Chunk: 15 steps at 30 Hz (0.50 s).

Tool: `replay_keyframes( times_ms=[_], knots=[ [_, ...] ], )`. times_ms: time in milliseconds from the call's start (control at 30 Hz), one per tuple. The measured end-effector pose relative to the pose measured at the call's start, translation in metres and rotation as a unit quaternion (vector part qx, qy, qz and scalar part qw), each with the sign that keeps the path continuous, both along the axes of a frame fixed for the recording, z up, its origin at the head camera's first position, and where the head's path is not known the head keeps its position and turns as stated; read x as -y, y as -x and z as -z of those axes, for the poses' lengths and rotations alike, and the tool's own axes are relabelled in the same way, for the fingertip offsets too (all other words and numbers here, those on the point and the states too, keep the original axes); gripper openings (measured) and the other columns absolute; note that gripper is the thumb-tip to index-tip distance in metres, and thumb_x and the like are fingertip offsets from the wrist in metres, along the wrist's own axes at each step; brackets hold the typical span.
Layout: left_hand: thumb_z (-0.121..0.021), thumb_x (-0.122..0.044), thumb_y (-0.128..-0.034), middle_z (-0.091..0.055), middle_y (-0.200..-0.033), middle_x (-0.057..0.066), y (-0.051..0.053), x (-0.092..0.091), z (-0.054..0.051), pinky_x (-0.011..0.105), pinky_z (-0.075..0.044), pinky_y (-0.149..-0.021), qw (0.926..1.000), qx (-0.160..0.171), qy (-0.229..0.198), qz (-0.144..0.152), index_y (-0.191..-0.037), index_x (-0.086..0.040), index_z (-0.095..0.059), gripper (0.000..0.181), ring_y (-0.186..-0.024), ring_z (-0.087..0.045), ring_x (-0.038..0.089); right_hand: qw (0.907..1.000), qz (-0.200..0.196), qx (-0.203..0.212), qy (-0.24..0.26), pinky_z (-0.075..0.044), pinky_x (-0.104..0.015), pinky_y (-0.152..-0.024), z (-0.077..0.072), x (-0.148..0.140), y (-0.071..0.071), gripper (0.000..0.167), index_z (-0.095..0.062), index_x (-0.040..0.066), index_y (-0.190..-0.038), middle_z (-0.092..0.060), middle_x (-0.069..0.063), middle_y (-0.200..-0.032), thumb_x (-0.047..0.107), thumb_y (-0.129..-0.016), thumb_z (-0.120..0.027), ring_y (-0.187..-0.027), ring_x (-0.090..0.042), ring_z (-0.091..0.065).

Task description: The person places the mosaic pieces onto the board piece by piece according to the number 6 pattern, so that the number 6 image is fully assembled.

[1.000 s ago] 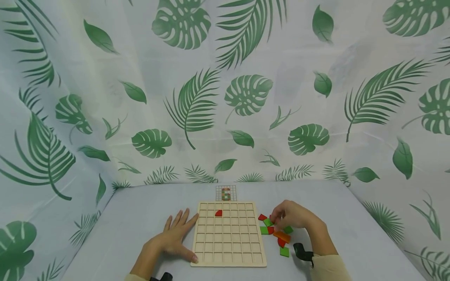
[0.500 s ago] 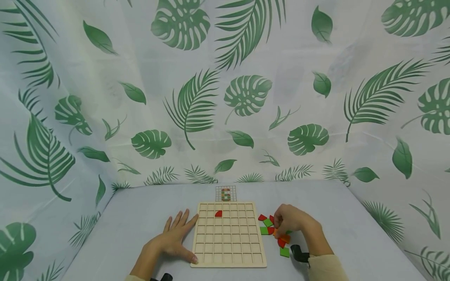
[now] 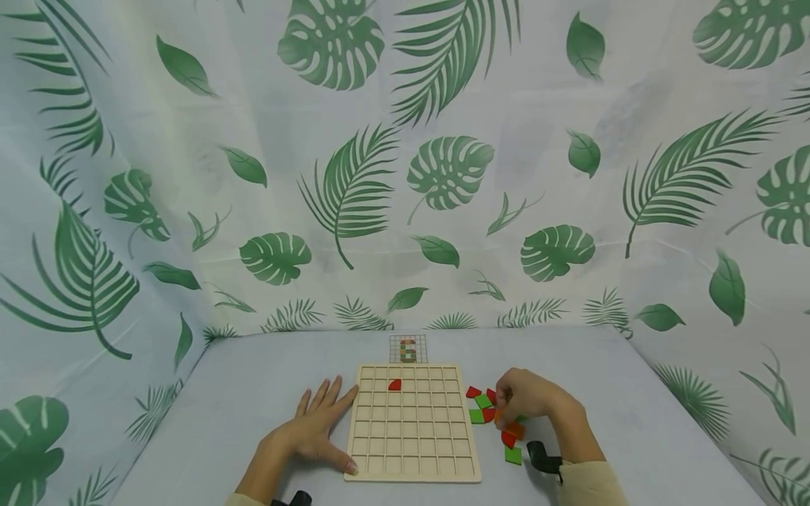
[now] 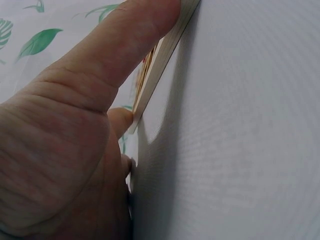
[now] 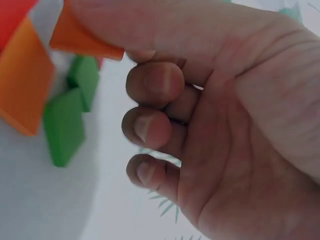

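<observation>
My right hand [image 3: 531, 395] is over the loose tiles to the right of a pale wooden grid board [image 3: 410, 430]. Its thumb and finger pinch an orange tile [image 5: 75, 37], seen up close in the right wrist view, while the other fingers stay curled. A second orange tile [image 5: 25, 80] and green tiles [image 5: 64, 127] lie just beside it. My left hand [image 3: 310, 430] rests spread at the board's left edge, its thumb [image 4: 125, 37] touching the near left corner. One red quarter-round tile [image 3: 395, 385] sits in a cell near the board's top.
A small printed card [image 3: 408, 348] with a coloured 6 on a grid lies behind the board. Several red and green tiles, such as a green square [image 3: 513, 455], lie scattered on the white tabletop [image 3: 253, 365]. A leaf-patterned cloth [image 3: 380, 211] hangs behind.
My right hand has shifted slightly nearer to me, from the upper tiles down onto an orange one, and now pinches it. My left hand and the board have stayed put.
</observation>
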<state>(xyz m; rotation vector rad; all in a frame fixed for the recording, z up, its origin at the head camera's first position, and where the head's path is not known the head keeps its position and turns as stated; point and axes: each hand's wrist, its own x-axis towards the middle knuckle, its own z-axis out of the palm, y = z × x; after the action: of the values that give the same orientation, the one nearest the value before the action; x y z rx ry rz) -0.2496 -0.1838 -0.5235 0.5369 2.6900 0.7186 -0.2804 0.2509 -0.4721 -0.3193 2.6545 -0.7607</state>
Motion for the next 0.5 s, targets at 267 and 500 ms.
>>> replay_keyframes(
  times_ms=[267,500],
  knots=[
    [-0.092,-0.072,-0.054,0.001,-0.175,0.019,0.001,0.001,0.001,0.07,0.009,-0.125,1.0,0.001,0.005,0.0,-0.168,-0.024,-0.021,0.142,-0.162,0.007,0.043,0.9888,-0.004,-0.12,0.088,-0.052,-0.027,-0.063,-0.011,-0.003,0.007,0.014,-0.069,0.015,-0.083,-0.067,0.004,-0.077,0.012,-0.089,-0.082,-0.073,-0.016,-0.06],
    [-0.092,-0.072,-0.0541,-0.001,-0.175,0.019,-0.001,-0.001,-0.001,0.072,0.008,-0.124,1.0,0.0,0.005,-0.001,-0.168,-0.024,-0.022,0.141,-0.162,0.006,0.044,0.9601,0.015,-0.229,0.16,-0.06,-0.024,-0.069,-0.006,0.012,0.012,0.006,-0.078,0.013,-0.1,-0.076,0.001,-0.096,0.011,-0.096,-0.075,-0.081,-0.024,-0.073]
  ],
)
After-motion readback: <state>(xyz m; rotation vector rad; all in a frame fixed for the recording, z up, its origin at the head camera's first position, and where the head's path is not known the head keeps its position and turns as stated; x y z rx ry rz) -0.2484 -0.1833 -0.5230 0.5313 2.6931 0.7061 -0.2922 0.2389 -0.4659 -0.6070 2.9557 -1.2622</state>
